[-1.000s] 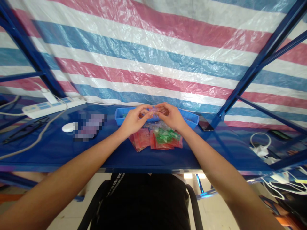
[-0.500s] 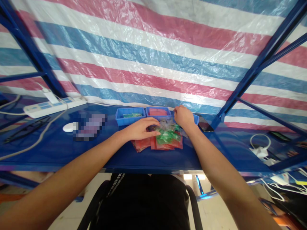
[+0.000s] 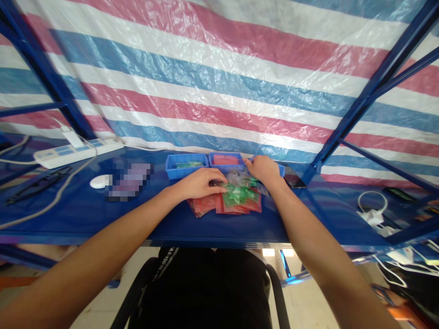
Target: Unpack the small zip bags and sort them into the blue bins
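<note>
Beside a loose pile of small plastic bags, my left hand has its thumb and fingers apart, their tips at the pile's left edge. Green bags lie on top of red bags, with clear greyish bags behind them. My right hand is over the right blue bin, covering most of it. Its fingers are curled toward the middle blue bin; whatever they pinch is too small to make out. Red bags fill the middle bin, and green bags lie in the left blue bin.
Behind the blue table hangs a striped plastic sheet. To the left are a white mouse, a blurred-out object, glasses and a power strip. A dark phone and white charger lie right.
My right hand has shifted slightly left and down, its fingertips moving from over the right bin toward the middle bin's edge. My left hand has barely moved.
</note>
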Available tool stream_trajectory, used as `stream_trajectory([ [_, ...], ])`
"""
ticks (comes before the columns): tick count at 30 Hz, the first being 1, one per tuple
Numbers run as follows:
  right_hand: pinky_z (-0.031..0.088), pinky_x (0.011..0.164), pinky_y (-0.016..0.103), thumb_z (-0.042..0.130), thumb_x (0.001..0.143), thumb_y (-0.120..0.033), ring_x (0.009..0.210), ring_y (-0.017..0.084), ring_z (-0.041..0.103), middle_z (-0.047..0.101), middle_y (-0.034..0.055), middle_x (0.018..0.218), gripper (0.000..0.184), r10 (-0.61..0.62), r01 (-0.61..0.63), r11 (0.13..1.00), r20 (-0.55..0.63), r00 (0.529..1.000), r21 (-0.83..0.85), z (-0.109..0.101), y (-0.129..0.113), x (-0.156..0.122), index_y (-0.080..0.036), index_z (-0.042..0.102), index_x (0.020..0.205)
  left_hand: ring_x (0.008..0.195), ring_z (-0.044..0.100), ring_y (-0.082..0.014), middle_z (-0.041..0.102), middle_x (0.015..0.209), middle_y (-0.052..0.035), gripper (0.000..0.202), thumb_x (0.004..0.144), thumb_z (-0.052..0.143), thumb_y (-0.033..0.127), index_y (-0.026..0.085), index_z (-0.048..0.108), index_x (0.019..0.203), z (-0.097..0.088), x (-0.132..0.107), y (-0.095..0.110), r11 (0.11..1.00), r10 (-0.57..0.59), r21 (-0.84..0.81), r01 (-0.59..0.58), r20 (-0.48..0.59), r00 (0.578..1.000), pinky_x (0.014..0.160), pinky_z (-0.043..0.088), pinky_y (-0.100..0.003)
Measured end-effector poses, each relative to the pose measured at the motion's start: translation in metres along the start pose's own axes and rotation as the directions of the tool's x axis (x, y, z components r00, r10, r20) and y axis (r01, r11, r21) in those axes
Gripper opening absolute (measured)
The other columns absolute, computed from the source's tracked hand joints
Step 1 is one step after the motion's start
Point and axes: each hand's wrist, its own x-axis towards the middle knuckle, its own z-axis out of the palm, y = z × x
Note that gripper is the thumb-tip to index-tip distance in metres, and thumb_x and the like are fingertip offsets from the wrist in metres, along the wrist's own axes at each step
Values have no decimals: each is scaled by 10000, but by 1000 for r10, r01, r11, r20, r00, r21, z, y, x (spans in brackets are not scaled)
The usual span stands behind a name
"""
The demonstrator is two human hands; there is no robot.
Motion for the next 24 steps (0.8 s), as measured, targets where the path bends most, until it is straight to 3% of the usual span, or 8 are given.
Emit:
stream_trajectory([
  [5, 552, 916, 460, 301, 1061, -699, 1056, 400, 754, 770, 298, 1095, 794, 2, -2, 1000, -24, 1000, 3, -3, -7, -4, -92, 812, 1052, 990, 776, -237, 812, 1111, -80, 274, 968, 733, 497, 276, 848, 1083, -2, 0, -1, 998, -22, -50, 23, 17, 1000, 940, 579, -336],
  [12, 495, 998, 464, 388, 1092, -585, 1125, 376, 678, 750, 234, 1147, 592, -135, 140, 990, -190, 972, 14, -9, -8, -6, -135, 773, 1112, 1036, 785, -261, 815, 1192, -80, 445, 885, 797, 567, 259, 824, 1205, -5, -5, -11, 968, -210, -149, 204, -28, 977, 906, 614, -334],
  [17, 447, 1073, 442, 464, 1095, -489, 1136, 329, 623, 750, 164, 1103, 440, -371, 409, 909, -288, 883, 83, -7, -11, -5, -162, 758, 1072, 685, 759, -200, 840, 998, -76, 453, 868, 810, 548, 225, 818, 1186, -2, -6, -24, 897, -320, -312, 314, 33, 947, 634, 615, -299],
  [21, 445, 1083, 433, 488, 1095, -443, 1110, 305, 619, 754, 137, 1079, 380, -508, 587, 783, -336, 793, 203, -4, -18, -8, -177, 759, 1068, 909, 804, -244, 829, 1103, -105, 407, 836, 844, 448, 195, 806, 1154, 1, -5, -29, 814, -377, -474, 337, 11, 926, 798, 658, -353],
  [24, 451, 1073, 442, 514, 1086, -419, 1072, 296, 637, 765, 121, 1060, 337, -537, 636, 705, -348, 768, 314, -2, -27, -12, -196, 766, 1066, 1013, 799, -267, 825, 1090, -108, 363, 849, 825, 394, 183, 792, 1142, 0, -3, -26, 818, -379, -493, 296, -75, 922, 879, 647, -380],
])
